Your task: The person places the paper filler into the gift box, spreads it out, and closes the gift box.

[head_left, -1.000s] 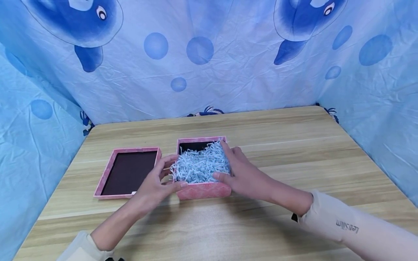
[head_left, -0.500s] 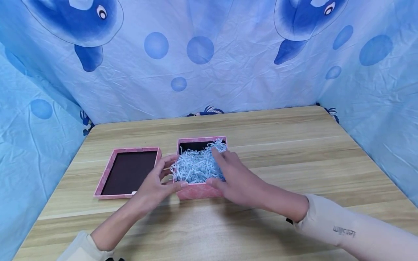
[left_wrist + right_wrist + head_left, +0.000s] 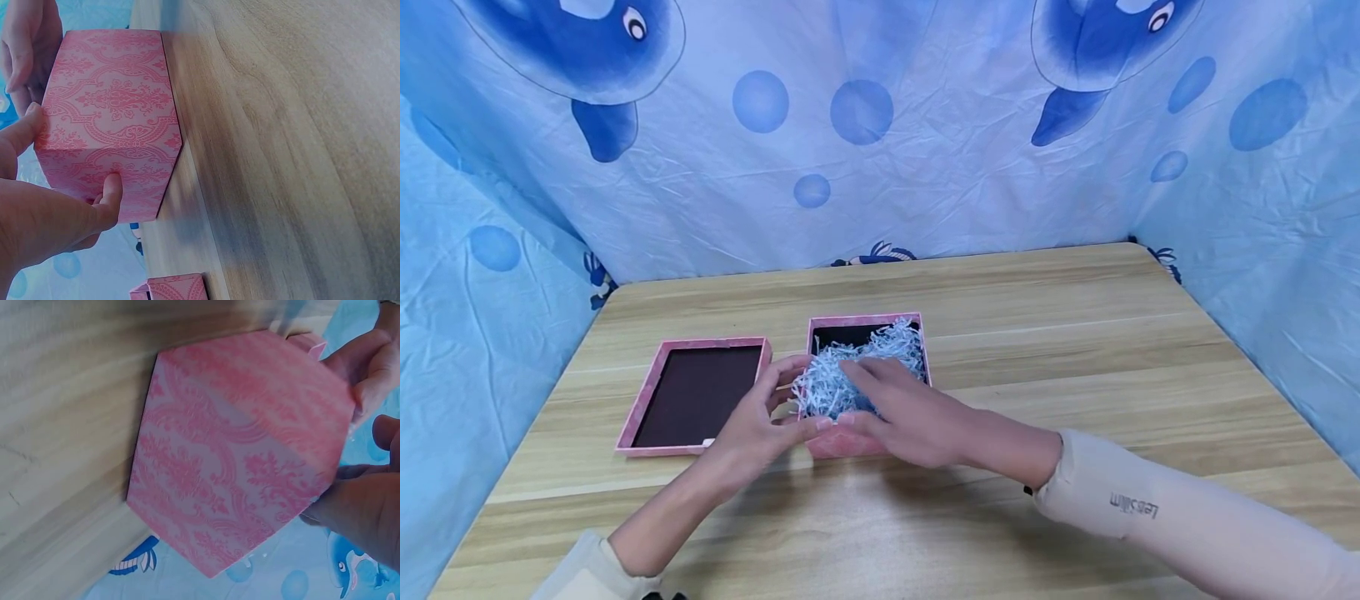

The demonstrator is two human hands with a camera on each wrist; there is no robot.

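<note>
A pink patterned box (image 3: pixel 842 444) stands with its top uncovered and light blue shredded paper (image 3: pixel 826 383) inside; the dark interior shows at the back. My left hand (image 3: pixel 766 425) holds the box's near left corner, thumb at the front rim and fingers along the left wall. The left wrist view has that thumb at the top edge of the box (image 3: pixel 119 100) and a finger against its side. Over the paper lies my right hand (image 3: pixel 910 412), fingers extended down into it, their tips hidden, thumb close to the front rim near my left thumb.
The box's lid (image 3: pixel 700 396) lies upturned to the left, dark inside with a pink rim; a small white piece (image 3: pixel 708 442) shows at its near edge. Wooden tabletop (image 3: pixel 1075 350) surrounds both. A blue dolphin-print cloth (image 3: pixel 962 183) hangs behind and at the sides.
My right hand has moved left from the box's right side over the paper, uncovering the right rim and the paper there. The left hand, box and lid have stayed in place.
</note>
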